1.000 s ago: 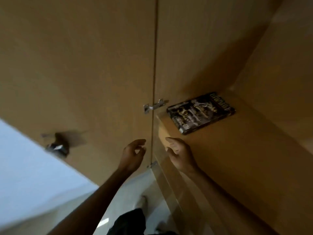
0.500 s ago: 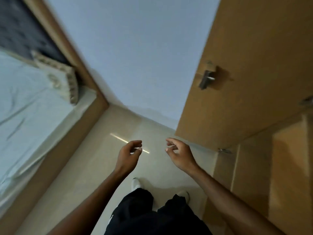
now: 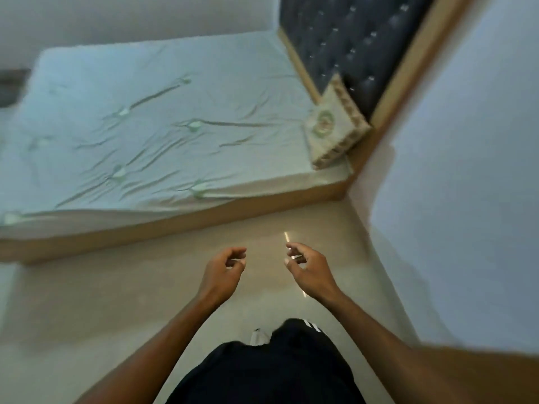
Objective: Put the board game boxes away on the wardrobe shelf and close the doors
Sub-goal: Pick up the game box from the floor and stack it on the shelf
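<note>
My left hand (image 3: 223, 272) and my right hand (image 3: 307, 268) hang in front of me over the beige floor, both empty with fingers loosely curled and apart. No board game box shows in this view, and neither do the wardrobe, its shelf or its doors. The picture is blurred by motion.
A bed (image 3: 151, 132) with a wrinkled pale sheet fills the upper left, its wooden frame (image 3: 175, 225) running along the floor. A patterned cushion (image 3: 335, 126) leans on the dark tufted headboard (image 3: 344, 39). A pale wall (image 3: 466, 170) stands to the right. My dark trousers (image 3: 262, 371) are below.
The view has swung left from the wardrobe shelf with a dark box on it to the bed. Both hands stayed empty and held the same pose.
</note>
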`<action>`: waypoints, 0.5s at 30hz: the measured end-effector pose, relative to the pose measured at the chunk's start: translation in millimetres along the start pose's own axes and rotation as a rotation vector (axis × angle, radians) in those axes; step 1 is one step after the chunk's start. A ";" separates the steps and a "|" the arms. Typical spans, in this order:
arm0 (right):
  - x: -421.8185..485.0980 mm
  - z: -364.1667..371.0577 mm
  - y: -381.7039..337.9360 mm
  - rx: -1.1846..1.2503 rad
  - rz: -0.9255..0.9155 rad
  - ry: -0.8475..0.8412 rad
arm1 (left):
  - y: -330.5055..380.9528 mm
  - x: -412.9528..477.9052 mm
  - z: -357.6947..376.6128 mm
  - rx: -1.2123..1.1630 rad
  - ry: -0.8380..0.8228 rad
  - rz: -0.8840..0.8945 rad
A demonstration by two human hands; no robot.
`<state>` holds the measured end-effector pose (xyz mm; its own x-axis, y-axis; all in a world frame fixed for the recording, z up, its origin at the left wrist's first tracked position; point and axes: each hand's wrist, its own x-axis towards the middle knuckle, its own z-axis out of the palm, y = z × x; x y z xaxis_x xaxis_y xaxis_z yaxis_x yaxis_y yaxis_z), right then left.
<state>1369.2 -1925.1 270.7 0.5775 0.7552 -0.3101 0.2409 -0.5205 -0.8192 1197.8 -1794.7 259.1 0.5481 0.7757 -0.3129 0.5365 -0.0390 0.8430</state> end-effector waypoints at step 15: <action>186.9 292.1 -245.4 -0.268 -0.329 -0.695 | -124.4 52.4 -275.8 -0.369 0.655 -0.424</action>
<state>1190.2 -1539.9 272.8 -0.1506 0.9149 -0.3746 0.5430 -0.2401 -0.8047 982.8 -1575.5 258.5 -0.1925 0.8899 -0.4136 0.3070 0.4549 0.8359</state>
